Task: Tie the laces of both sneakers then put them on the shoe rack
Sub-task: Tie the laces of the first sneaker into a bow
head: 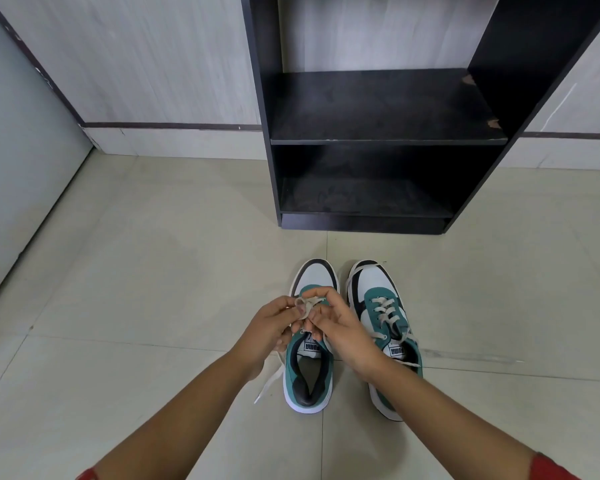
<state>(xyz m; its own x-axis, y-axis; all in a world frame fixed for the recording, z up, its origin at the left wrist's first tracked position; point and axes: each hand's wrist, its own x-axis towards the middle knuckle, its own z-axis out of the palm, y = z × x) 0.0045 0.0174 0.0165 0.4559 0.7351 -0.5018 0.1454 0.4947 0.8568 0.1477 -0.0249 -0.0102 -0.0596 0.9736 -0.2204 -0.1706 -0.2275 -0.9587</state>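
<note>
Two green, white and black sneakers stand side by side on the tiled floor, toes pointing away from me. Over the left sneaker (pixel 310 372) my left hand (pixel 272 329) and my right hand (pixel 340 329) meet, both pinching its pale lace (pixel 305 304) into a loop above the tongue. One free lace end (pixel 269 381) trails onto the floor at the left. The right sneaker (pixel 378 303) sits untouched with loose lace ends lying across its toe and side. The black shoe rack (pixel 381 140) stands straight ahead, its two visible shelves bare.
A pale panelled wall (pixel 146 64) with a dark strip runs behind the rack. A grey door or panel (pixel 18 168) stands at the left. Cream floor tiles (pixel 136 271) stretch between the sneakers and the rack.
</note>
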